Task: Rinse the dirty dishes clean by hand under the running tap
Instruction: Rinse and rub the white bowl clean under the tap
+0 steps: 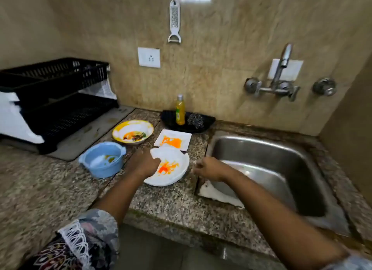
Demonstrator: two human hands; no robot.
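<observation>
A round white plate smeared with orange sauce lies on the granite counter. My left hand grips its left rim, thumb over the edge. My right hand hovers just right of the plate with fingers curled, holding nothing, at the left edge of the steel sink. Behind the plate sit a square white plate with orange smears, a yellow-rimmed bowl with food scraps, and a blue plastic pot. The wall tap shows no water running.
A black dish rack stands on a grey mat at the left. A black tray by the wall holds a yellow soap bottle and a steel scrubber. A white cloth drapes over the sink's front-left rim.
</observation>
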